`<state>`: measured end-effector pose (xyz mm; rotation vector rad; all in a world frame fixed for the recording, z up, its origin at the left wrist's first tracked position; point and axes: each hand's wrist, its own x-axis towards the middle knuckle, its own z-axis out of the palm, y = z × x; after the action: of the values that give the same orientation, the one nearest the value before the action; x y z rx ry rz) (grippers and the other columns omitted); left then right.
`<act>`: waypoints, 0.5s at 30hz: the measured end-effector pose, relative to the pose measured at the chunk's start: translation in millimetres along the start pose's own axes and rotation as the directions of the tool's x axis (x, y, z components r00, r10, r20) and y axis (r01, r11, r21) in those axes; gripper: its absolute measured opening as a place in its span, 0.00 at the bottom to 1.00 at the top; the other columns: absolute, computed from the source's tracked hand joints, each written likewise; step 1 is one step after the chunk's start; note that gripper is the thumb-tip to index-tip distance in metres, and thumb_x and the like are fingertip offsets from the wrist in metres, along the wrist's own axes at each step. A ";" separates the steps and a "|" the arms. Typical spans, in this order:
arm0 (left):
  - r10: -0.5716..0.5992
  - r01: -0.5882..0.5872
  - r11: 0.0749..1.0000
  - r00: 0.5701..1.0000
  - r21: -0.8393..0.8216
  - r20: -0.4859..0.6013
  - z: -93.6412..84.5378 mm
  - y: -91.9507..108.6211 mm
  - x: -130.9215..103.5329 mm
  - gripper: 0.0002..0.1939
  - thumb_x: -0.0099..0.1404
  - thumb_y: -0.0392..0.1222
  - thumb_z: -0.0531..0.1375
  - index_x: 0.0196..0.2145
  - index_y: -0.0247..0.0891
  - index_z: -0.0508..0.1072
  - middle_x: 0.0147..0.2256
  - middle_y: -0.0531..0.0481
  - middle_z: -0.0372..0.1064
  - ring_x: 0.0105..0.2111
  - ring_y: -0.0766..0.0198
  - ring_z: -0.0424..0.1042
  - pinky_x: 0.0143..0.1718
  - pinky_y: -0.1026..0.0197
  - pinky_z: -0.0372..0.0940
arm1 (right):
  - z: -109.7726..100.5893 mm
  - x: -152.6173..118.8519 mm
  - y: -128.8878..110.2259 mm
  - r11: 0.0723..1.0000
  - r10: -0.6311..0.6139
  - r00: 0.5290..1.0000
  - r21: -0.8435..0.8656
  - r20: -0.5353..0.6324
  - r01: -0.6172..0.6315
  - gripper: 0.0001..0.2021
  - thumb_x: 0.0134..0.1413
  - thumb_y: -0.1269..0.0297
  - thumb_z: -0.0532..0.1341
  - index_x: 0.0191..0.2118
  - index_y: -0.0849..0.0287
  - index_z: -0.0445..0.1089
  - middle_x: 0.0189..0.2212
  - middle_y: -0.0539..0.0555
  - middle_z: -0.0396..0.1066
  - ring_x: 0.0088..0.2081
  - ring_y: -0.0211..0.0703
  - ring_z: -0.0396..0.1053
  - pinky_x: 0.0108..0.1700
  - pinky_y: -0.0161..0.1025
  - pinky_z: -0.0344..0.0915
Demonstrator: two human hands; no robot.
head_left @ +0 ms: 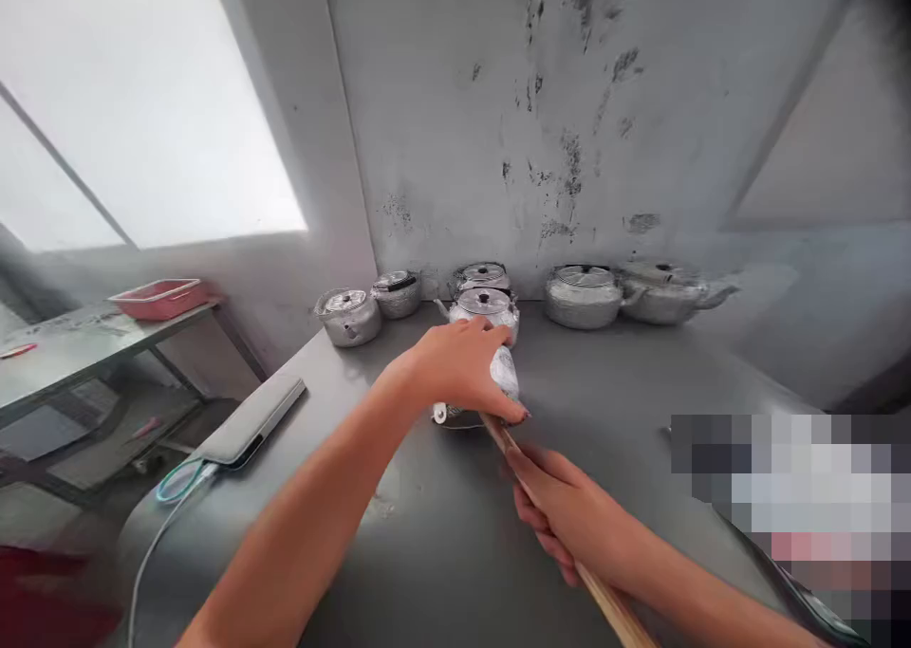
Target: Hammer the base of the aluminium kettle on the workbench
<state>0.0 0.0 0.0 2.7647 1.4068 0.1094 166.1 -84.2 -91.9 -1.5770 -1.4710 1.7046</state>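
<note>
Left forearm (299, 525): nearest the onlooker, rising from the lower edge of view to the left hand (462, 368).
Grey wall (441, 107): backdrop, marked by dark, flaking patches.
Grey table (619, 420): broad, smooth top; probably slick enough for bare metal to skid on.
Lidded kettles (584, 297): six silvery examples along the far side, in three pairs.
Wooden stick (612, 605): runs obliquely from the lower right to the vessel, upper end hidden beneath the left hand. Judged stiff, fairly light and dry to the grip; best held along the bare shaft, short of the metal.
Silvery vessel (505, 373): over mid-table, in front of the central kettles, largely covered. Judged light, thin-walled and smooth, hence apt to slip or dent rather than break; best steadied by a broad palm across the body.
Left hand: fingers spread and bent over the vessel, thumb set apart beside the stick; how firmly they grip cannot be told.
Right hand (562, 506): fingers wrapped around the stick, no gap showing.
Riveted lug (440, 413): small, projecting at the vessel's left; likely a poor handhold.
</note>
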 end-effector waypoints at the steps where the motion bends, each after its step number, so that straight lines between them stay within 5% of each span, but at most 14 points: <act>1: -0.005 0.005 1.000 1.000 0.013 -0.001 1.1 2.9 0.2 0.48 0.51 0.74 0.59 0.64 0.44 0.62 0.58 0.42 0.65 0.53 0.46 0.68 0.51 0.48 0.65 | 0.5 -0.7 0.8 1.000 0.005 1.000 0.004 -0.001 -0.005 0.18 0.70 0.50 0.44 0.37 0.56 0.61 0.19 0.39 0.52 0.14 0.28 0.48 0.12 0.27 0.57; 9: -0.030 0.029 0.997 1.000 0.065 0.005 2.4 12.6 1.0 0.51 0.47 0.80 0.57 0.63 0.51 0.65 0.49 0.45 0.70 0.45 0.47 0.71 0.45 0.48 0.65 | 4.1 1.0 6.4 1.000 -0.002 0.999 0.022 0.033 0.001 0.17 0.71 0.52 0.44 0.37 0.55 0.61 0.19 0.40 0.56 0.12 0.28 0.49 0.10 0.28 0.56; 15: 0.006 -0.006 1.000 1.000 0.006 -0.014 3.7 6.1 2.8 0.47 0.48 0.77 0.59 0.61 0.52 0.67 0.49 0.47 0.70 0.45 0.50 0.71 0.46 0.52 0.64 | 3.8 -0.4 5.4 0.998 -0.043 0.999 0.041 -0.010 0.043 0.21 0.69 0.45 0.43 0.39 0.56 0.62 0.20 0.40 0.53 0.13 0.28 0.49 0.11 0.28 0.56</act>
<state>6.9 -1.3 -3.1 2.7787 1.4042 0.1259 164.7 -88.1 -97.1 -1.5188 -1.4452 1.6907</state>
